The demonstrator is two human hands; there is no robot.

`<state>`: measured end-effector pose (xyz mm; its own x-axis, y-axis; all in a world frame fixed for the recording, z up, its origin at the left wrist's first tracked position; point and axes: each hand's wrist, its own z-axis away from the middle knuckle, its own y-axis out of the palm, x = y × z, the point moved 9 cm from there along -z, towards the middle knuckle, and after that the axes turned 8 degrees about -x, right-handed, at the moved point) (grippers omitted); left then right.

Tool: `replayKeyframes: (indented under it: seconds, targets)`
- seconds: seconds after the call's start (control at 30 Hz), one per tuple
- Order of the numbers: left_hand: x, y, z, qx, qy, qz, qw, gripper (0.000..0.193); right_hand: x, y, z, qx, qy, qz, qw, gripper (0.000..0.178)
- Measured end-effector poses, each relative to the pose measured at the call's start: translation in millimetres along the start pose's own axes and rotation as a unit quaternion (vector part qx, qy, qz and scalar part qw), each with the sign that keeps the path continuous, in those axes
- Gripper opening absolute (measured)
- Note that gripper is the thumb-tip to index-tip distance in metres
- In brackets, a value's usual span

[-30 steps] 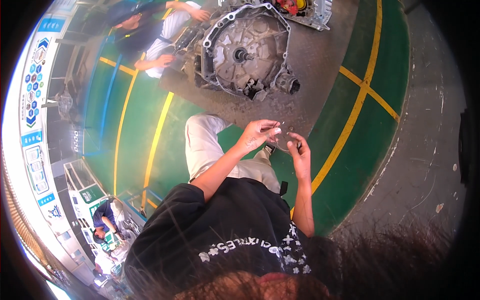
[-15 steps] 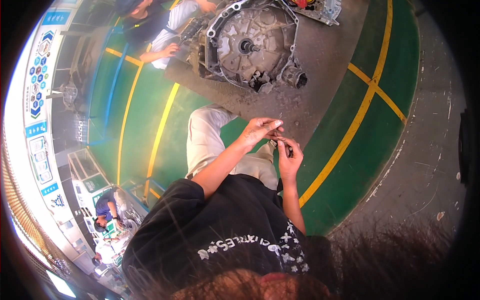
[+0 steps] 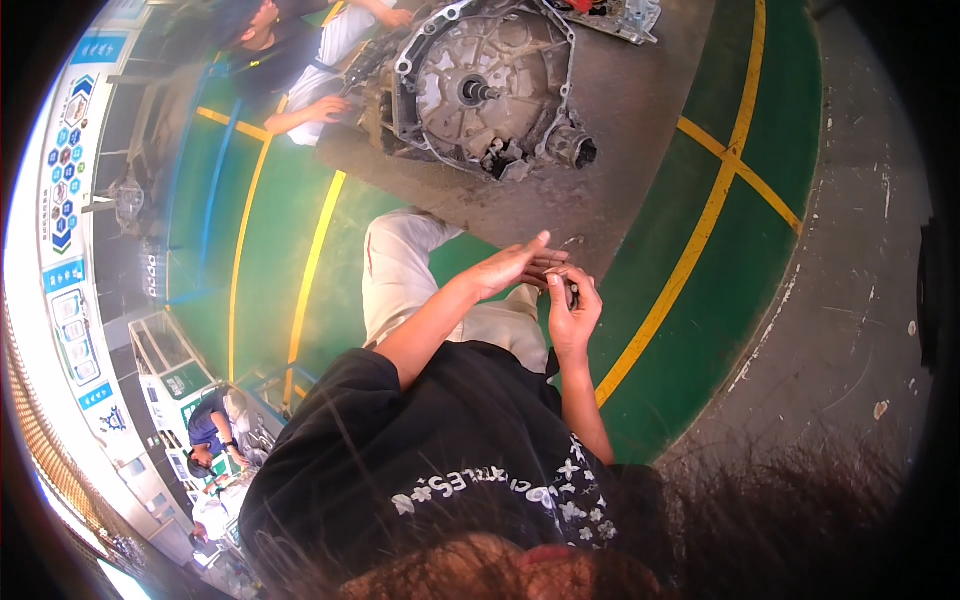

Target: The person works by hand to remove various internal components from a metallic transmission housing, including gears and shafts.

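My left hand point(image 3: 508, 269) is in front of my lap, with its thumb and fingers stretched out and apart. Close against its fingertips is my right hand point(image 3: 574, 312), its fingers curled in. Something small and dark shows between the right fingers, too hidden to name. Beyond both hands, a large, dirty metal gearbox housing point(image 3: 440, 110) lies with its open face up and a splined shaft point(image 3: 481, 92) standing at its centre. Neither hand touches the housing.
Across the housing's left side, a person in a dark top point(image 3: 275, 65) reaches toward it. Another metal part point(image 3: 625, 20) lies at the top right. Yellow lines point(image 3: 700, 240) cross the green floor point(image 3: 690, 340). People point(image 3: 215, 425) work at the lower left.
My left fingers have straightened and spread from a pinch beside the right hand. The right hand stays curled close by. The whole view has shifted slightly.
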<state>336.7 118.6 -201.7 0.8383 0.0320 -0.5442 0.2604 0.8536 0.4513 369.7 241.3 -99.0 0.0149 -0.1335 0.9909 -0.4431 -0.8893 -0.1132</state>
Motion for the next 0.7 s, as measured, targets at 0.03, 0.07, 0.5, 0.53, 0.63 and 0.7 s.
replayKeyframes:
  seconds: [0.03, 0.07, 0.5, 0.53, 0.63, 0.7]
  targets:
    - [6, -6, -3, -0.029, -0.02, -0.012, 0.999, 0.065, 3, -2, 0, -0.012, -0.012, 0.0, 1.0, 0.007]
    - [-2, -4, -3, -0.006, 0.041, -0.029, 0.999, 0.066, -10, -8, -1, -0.047, 0.072, -0.079, 0.993, 0.008]
    - [-77, 53, 87, 0.023, 0.481, -0.507, 0.715, 0.039, -79, 2, -11, -0.105, 0.438, -0.492, 0.745, 0.015]
    - [-79, 52, 89, 0.022, 0.477, -0.503, 0.72, 0.039, -80, 7, -11, -0.098, 0.436, -0.495, 0.745, 0.015]
    - [-75, 55, 90, 0.057, 0.436, -0.518, 0.733, 0.029, -93, 14, -1, -0.121, 0.483, -0.458, 0.737, 0.014]
    - [-81, 54, 97, 0.066, 0.441, -0.475, 0.759, 0.031, -98, 19, 1, -0.117, 0.49, -0.454, 0.735, 0.014]
